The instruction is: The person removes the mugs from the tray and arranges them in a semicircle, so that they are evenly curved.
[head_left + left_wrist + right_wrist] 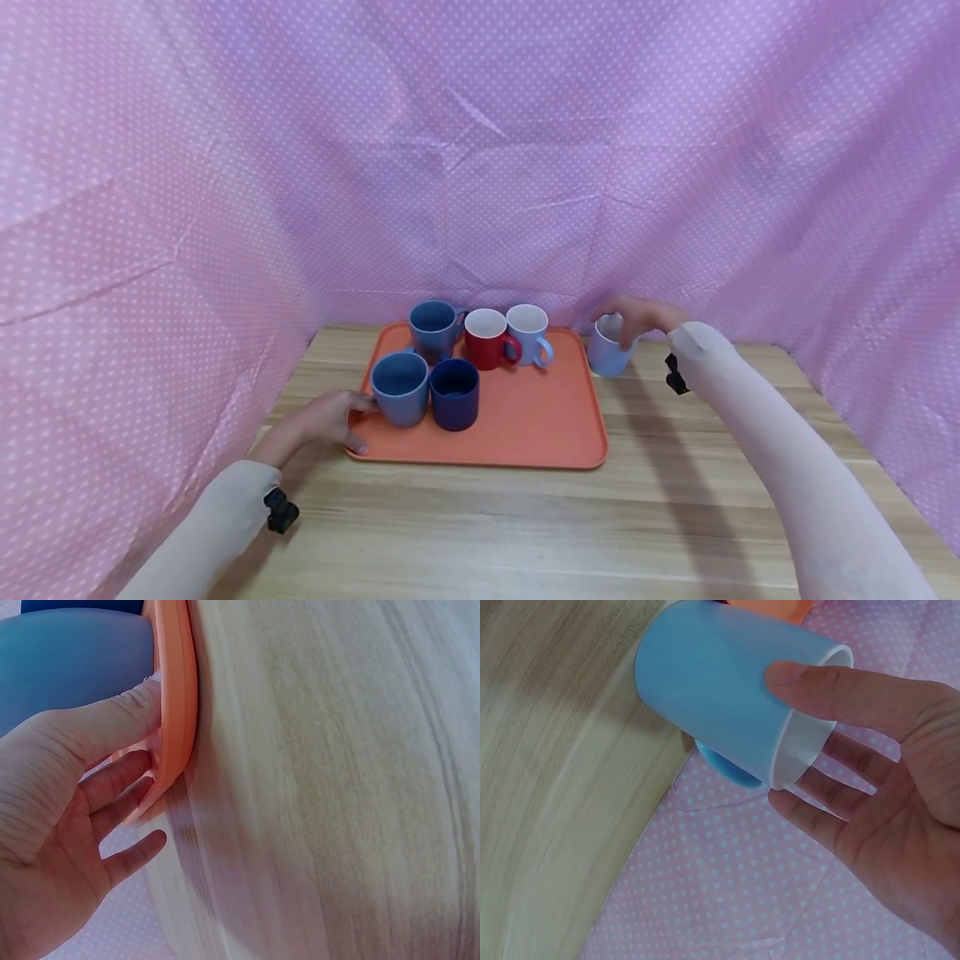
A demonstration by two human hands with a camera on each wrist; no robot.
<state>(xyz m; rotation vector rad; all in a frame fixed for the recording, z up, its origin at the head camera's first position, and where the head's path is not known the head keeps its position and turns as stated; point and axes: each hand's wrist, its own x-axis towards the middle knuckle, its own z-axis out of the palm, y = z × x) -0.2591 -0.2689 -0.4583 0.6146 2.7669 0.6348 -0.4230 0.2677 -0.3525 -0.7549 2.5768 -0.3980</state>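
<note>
My right hand (636,320) holds a light blue mug (705,686) near its white rim, just past the right edge of the orange tray (525,417). In the right wrist view the thumb lies on the mug's outer wall; the handle points away from the hand. At the tray's front-left corner, my left hand (335,417) rests on the rim with fingers fairly straight, close by a grey-blue mug (401,392). A dark navy mug (455,398) stands beside that one. Behind them are another grey-blue mug (433,327), a red mug (483,342) and a second light blue mug (527,337).
The tray lies on a light wooden table (465,533). A pink-purple dotted cloth (525,208) hangs behind the table and along both sides. The mugs stand on the left and back parts of the tray.
</note>
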